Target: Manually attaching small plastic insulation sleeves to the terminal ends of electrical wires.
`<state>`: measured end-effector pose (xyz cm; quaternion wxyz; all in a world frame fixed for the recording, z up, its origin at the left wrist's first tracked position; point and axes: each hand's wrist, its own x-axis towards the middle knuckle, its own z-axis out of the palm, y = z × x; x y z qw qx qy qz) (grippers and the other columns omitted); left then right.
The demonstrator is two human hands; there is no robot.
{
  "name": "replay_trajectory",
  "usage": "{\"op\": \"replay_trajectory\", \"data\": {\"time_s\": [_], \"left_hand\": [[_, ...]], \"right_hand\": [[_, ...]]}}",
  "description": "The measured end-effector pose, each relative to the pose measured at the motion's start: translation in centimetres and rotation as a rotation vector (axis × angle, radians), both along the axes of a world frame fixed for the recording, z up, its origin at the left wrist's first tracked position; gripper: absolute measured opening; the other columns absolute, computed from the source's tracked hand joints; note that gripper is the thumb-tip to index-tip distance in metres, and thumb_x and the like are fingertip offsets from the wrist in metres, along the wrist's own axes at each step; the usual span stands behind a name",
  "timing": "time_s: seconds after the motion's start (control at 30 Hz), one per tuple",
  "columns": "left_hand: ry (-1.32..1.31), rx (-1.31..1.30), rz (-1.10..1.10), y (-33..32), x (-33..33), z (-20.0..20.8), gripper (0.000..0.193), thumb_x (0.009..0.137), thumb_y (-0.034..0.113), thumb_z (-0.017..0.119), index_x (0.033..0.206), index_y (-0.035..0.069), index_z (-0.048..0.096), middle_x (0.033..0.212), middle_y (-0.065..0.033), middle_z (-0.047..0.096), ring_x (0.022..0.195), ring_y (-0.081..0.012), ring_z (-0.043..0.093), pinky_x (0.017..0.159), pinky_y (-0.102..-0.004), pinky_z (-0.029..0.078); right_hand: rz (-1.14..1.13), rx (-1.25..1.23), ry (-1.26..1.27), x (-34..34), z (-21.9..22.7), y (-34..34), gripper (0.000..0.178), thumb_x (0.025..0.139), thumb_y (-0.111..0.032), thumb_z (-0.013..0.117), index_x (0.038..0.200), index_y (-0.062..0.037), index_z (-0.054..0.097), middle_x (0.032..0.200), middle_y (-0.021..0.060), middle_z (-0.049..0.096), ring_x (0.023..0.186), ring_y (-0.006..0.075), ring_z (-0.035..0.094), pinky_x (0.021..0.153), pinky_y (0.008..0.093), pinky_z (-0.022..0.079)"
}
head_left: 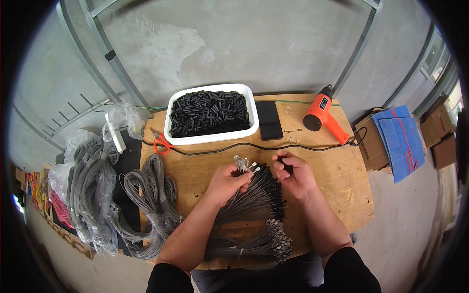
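My left hand (223, 185) is closed around grey wires, with their silvery metal terminals (241, 163) sticking up past the thumb and forefinger. To its right, my right hand (300, 178) is curled with small black tubes (287, 167) between its fingers. Between and below the hands fans a bundle of grey wires with black ends (256, 198), lying on the wooden table (342, 190). Nearer to me rests a second tied wire bundle (244, 245) whose metal ends are bare. A white tub (210, 140) heaped with short black tubes (210, 115) stands beyond my hands.
An orange heat gun (322, 112) stands at the back right, its black cord (234, 145) crossing the table. Beside the tub lie a dark phone (270, 120) and red-handled cutters (162, 144). Coiled grey cables (154, 188) cover the left side. Blue board (400, 141) leans at right.
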<state>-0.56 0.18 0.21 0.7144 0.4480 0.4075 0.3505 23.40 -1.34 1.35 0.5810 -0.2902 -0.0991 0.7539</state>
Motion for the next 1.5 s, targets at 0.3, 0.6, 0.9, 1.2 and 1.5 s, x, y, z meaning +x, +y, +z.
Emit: {"op": "replay_trajectory", "data": {"time_s": [0.3,0.6,0.9,1.2,1.5], "left_hand": [[-0.005,-0.019,0.036,0.3,0.0,-0.1,0.012,0.093,0.009,0.072,0.099,-0.001,0.069,0.080,-0.0019,0.064,0.067,-0.0093,0.057,0.060,-0.0244,0.049],[-0.028,-0.031,0.029,0.5,-0.2,-0.1,0.013,0.092,0.008,0.074,0.100,0.000,0.069,0.081,-0.0021,0.064,0.068,-0.0099,0.057,0.062,-0.0255,0.048],[-0.005,-0.019,0.020,0.5,-0.1,-0.1,0.012,0.092,0.007,0.073,0.100,-0.001,0.069,0.081,-0.0021,0.064,0.069,-0.0100,0.058,0.062,-0.0255,0.048],[-0.022,-0.003,0.009,0.5,0.0,-0.1,0.010,0.092,0.006,0.071,0.098,-0.001,0.068,0.079,-0.0014,0.063,0.067,-0.0095,0.057,0.062,-0.0250,0.047],[0.011,0.021,-0.007,0.5,0.0,0.0,0.010,0.093,0.008,0.071,0.097,-0.001,0.068,0.078,-0.0001,0.062,0.066,-0.0085,0.056,0.061,-0.0245,0.046]], "right_hand": [[0.029,0.077,-0.065,0.1,-1.8,0.5,0.012,0.105,-0.003,0.047,0.112,-0.0023,0.057,0.105,0.0133,0.067,0.070,0.0129,0.052,0.052,0.0204,0.039],[-0.095,0.046,0.079,2.0,-2.6,1.2,0.024,0.110,-0.019,0.043,0.105,-0.0004,0.056,0.108,0.0160,0.066,0.073,0.0136,0.052,0.054,0.0200,0.042],[-0.184,0.021,-0.036,1.8,-1.9,1.4,0.024,0.107,-0.011,0.043,0.119,0.0037,0.059,0.110,0.0156,0.061,0.086,0.0174,0.056,0.071,0.0247,0.048],[-0.014,0.131,-0.026,1.3,-1.9,1.0,0.016,0.104,-0.002,0.046,0.113,0.0013,0.059,0.104,0.0123,0.062,0.074,0.0132,0.052,0.057,0.0230,0.041],[-0.014,0.025,-0.079,0.2,-1.3,0.9,0.015,0.100,0.004,0.050,0.112,0.0016,0.059,0.105,0.0137,0.063,0.081,0.0163,0.059,0.063,0.0235,0.050]]}}
